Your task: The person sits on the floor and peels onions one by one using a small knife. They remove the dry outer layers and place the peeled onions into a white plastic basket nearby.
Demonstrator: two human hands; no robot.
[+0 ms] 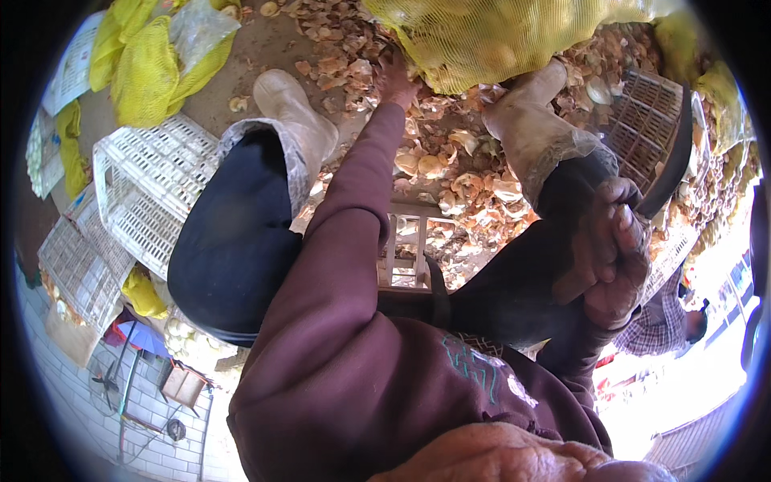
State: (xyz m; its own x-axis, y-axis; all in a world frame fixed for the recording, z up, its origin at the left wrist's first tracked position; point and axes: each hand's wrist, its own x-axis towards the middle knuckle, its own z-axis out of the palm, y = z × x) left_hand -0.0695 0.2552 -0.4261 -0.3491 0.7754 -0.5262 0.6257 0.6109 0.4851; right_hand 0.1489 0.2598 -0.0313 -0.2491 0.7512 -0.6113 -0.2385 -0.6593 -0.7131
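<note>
My left hand [395, 79] reaches to the lower edge of a big yellow mesh sack [514, 44] of onions, among loose dry onion skins [426, 161]; its fingertips are too indistinct to read. My right hand [602, 265] is at the right above my dark-trousered leg, fingers wrapped round the handle of a knife with a long, dark curved blade [673, 161] pointing up past a brown plastic crate [642, 120]. My pale boots [289, 112] stand on either side of my left arm, and a slatted wooden frame [401, 249] shows below it.
White plastic crates [152, 193] and yellow mesh bags [144, 76] lie at the left, near a tiled surface [152, 418]. A person in a checked shirt [646, 329] is at the far right. More sacks and onions [723, 201] line the right side.
</note>
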